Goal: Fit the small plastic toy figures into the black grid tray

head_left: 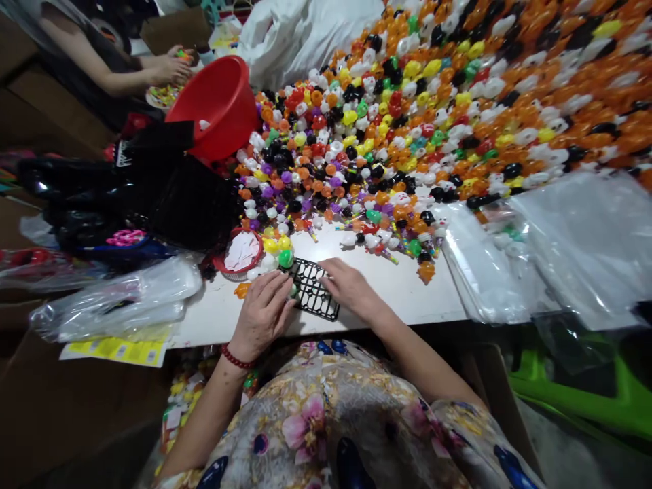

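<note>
A black plastic grid tray lies on the white table in front of me, tilted a little in view. My right hand grips its right edge, thumb and fingers closed on the frame. At the tray's left side, my left hand has its fingers bent together around a small pale green piece, partly hidden by the fingers. Just beyond that hand sit a bright green ball-shaped piece and several yellow pieces. An orange piece lies to its left.
A huge heap of colourful plastic figures covers the table's far side. A red basket with white paper slips stands left, a red tub behind it. Clear plastic bags lie right, more bags left. Another person's hands work far left.
</note>
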`<state>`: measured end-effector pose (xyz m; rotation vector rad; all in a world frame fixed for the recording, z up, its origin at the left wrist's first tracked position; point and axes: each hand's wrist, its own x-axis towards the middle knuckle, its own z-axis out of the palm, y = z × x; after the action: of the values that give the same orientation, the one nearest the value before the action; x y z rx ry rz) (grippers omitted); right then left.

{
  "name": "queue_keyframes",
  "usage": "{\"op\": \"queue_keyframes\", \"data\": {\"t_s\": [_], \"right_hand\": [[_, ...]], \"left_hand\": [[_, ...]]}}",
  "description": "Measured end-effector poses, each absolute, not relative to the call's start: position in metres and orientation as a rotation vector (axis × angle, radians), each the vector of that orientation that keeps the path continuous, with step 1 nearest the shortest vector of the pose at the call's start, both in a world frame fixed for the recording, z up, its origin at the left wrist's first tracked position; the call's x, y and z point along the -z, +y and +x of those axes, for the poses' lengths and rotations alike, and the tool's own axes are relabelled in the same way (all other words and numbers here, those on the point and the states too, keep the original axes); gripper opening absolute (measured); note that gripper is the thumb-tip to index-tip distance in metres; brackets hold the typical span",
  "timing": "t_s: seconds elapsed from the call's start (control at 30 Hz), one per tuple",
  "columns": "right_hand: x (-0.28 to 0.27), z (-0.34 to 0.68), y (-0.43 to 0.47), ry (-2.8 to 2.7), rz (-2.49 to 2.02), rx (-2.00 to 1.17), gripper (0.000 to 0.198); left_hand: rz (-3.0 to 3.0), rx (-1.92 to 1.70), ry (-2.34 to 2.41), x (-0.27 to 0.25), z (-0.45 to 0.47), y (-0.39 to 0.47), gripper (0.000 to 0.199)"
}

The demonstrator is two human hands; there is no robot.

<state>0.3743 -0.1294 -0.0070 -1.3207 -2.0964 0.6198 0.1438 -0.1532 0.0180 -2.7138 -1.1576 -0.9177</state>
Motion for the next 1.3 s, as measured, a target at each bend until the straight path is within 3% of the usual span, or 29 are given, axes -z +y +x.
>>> {"op": "queue_keyframes", "data": {"t_s": [0.17, 0.37, 0.5, 0.7, 0.8, 1.3], "right_hand": [[0.024, 0.456, -0.128, -1.789, -2.042, -0.130, 0.020], [0.041, 0.472, -0.126, -1.849, -2.050, -0.064, 0.014], [0.039, 0.441, -0.132, -1.796, -1.868, -0.242, 0.009], [0.034, 0.371, -0.130, -1.711, -1.534, -0.923, 0.010], [0.034, 0.341, -0.123, -1.684, -1.413, -1.108, 0.008], [0.032, 0.323, -0.117, -2.021, -1.325, -1.158, 0.021]], "left_hand": [[-2.717, 0.927, -1.137, -0.018, 0.144, -0.153, 0.048], [-2.673, 0.954, -1.175, -0.017, 0.148, -0.155, 0.046], [-2.671, 0.953, -1.178, -0.017, 0.148, -0.155, 0.046], [-2.673, 0.911, -1.192, -0.018, 0.148, -0.155, 0.046], [-2.682, 0.910, -1.200, -0.017, 0.148, -0.155, 0.047], [-2.734, 0.891, -1.270, -0.017, 0.146, -0.155, 0.051]]}}
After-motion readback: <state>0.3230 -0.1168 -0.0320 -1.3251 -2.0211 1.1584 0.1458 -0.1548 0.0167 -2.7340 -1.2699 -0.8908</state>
